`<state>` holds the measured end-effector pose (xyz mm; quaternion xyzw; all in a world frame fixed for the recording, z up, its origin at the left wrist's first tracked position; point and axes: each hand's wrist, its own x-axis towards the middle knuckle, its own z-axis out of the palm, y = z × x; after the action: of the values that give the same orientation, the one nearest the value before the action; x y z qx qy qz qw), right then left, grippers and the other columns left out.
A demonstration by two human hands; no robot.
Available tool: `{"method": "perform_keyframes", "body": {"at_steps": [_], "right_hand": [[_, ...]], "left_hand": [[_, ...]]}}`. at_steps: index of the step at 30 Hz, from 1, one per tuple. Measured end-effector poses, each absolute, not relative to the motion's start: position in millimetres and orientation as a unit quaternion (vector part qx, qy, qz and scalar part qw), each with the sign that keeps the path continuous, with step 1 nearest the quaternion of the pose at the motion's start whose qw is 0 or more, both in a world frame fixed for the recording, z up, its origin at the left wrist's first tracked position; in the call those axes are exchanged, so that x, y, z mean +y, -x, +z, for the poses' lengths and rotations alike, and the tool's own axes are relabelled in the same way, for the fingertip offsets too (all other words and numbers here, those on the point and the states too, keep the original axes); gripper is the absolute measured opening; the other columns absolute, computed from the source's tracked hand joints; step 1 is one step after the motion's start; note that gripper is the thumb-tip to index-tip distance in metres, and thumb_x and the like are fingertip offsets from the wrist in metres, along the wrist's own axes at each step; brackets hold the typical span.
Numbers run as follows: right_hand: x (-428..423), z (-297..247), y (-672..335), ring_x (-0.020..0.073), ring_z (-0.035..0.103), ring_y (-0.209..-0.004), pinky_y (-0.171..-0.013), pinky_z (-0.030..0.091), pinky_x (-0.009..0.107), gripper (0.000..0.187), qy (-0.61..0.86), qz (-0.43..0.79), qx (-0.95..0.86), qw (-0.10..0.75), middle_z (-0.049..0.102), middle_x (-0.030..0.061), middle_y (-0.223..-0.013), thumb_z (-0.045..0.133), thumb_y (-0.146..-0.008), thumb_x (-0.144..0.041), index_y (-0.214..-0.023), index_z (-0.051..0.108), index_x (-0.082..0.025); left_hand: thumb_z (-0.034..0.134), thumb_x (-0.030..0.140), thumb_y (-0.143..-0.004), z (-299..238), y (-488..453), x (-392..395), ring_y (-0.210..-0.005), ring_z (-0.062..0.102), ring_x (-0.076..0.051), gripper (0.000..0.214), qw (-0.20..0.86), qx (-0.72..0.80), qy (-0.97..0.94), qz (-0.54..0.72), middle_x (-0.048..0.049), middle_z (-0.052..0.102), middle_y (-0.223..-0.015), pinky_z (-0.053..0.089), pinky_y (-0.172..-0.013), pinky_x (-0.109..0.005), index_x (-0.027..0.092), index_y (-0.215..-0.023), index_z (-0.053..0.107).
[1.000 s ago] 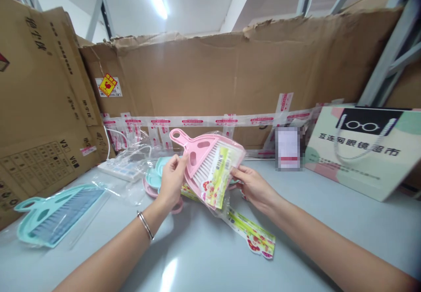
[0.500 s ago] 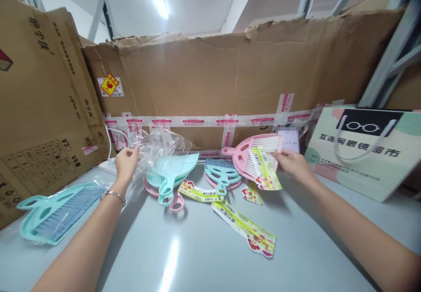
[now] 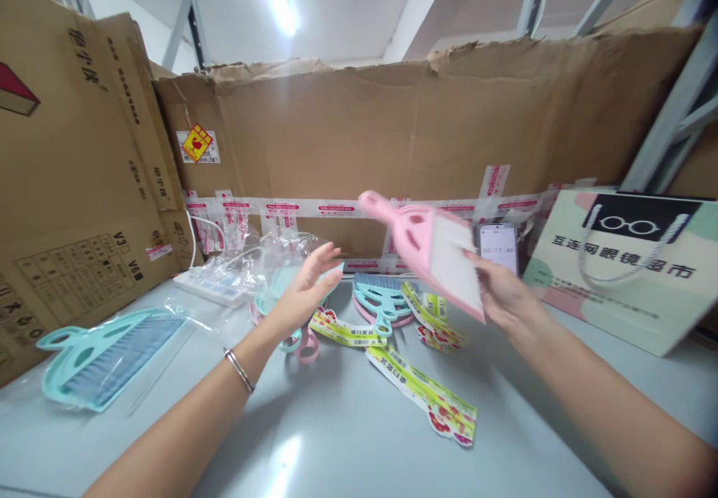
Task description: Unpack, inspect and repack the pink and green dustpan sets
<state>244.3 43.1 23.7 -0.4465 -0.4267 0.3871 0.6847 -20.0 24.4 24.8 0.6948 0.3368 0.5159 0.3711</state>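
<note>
My right hand (image 3: 508, 292) grips a pink dustpan and brush (image 3: 418, 240) by the white-bristled end, holding it tilted above the table with its handle up and to the left. My left hand (image 3: 311, 281) is open and empty, fingers apart. It partly hides the turquoise dustpan (image 3: 274, 289) and a pink handle (image 3: 307, 347) behind it. In the middle, a turquoise brush (image 3: 381, 296) with blue bristles lies on a pink one. Printed card sleeves (image 3: 423, 393) lie around it, some just below the pink set.
A bagged turquoise dustpan set (image 3: 112, 360) lies at left. Clear plastic wrap (image 3: 269, 251) sits over a white power strip (image 3: 216, 289). A phone (image 3: 498, 247) and a paper bag (image 3: 622, 270) stand at right, before a large cardboard box (image 3: 348, 139).
My left hand has let go of the plastic wrap and moved right. The pink set has been lifted and tilted in my right hand; its card sleeve now lies on the table.
</note>
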Motion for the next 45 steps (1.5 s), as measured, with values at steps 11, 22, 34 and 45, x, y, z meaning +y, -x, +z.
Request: {"method": "perform_keyframes", "body": {"at_steps": [11,22,34,45], "right_hand": [[4,25,-190,0.0203,0.052,-0.096,-0.086,0.042,0.04,0.031,0.407,0.082,-0.625,0.661,0.053,0.0049,-0.103,0.06,-0.073,-0.036,-0.102,0.053,-0.027],[10,35,-256,0.0191,0.053,-0.081,-0.067,0.043,0.031,0.018,0.52,0.021,-0.616,0.591,0.054,0.0046,-0.09,0.056,-0.07,-0.038,-0.076,0.065,-0.023],[29,-2,-288,0.02,0.055,-0.079,-0.073,0.043,0.032,0.029,0.533,0.306,-0.464,0.638,0.065,0.0039,-0.086,0.073,-0.048,-0.037,-0.071,0.066,-0.02],[26,-3,-284,0.0208,0.054,-0.091,-0.084,0.04,0.033,0.033,0.528,0.281,-0.463,0.654,0.064,0.0048,-0.091,0.071,-0.055,-0.04,-0.08,0.066,-0.019]], "left_hand": [[0.064,0.04,-0.073,30,10,5,-0.116,0.048,-0.026,0.047,0.471,0.219,-0.639,0.567,-0.0087,0.053,-0.127,0.049,-0.087,-0.036,0.025,-0.116,0.053],[0.05,0.04,-0.08,45,36,12,-0.114,0.05,-0.026,0.034,0.384,0.268,-0.623,0.627,-0.0061,0.051,-0.13,0.048,-0.086,-0.038,0.024,-0.11,0.052],[0.055,0.028,-0.079,27,33,9,-0.107,0.056,-0.028,0.035,0.627,0.219,-0.578,0.474,-0.0124,0.06,-0.118,0.044,-0.09,-0.039,0.016,-0.112,0.06],[0.059,0.026,-0.077,31,30,6,-0.098,0.06,-0.026,0.033,0.643,0.216,-0.569,0.466,-0.0122,0.064,-0.111,0.046,-0.084,-0.036,0.015,-0.109,0.062]]}}
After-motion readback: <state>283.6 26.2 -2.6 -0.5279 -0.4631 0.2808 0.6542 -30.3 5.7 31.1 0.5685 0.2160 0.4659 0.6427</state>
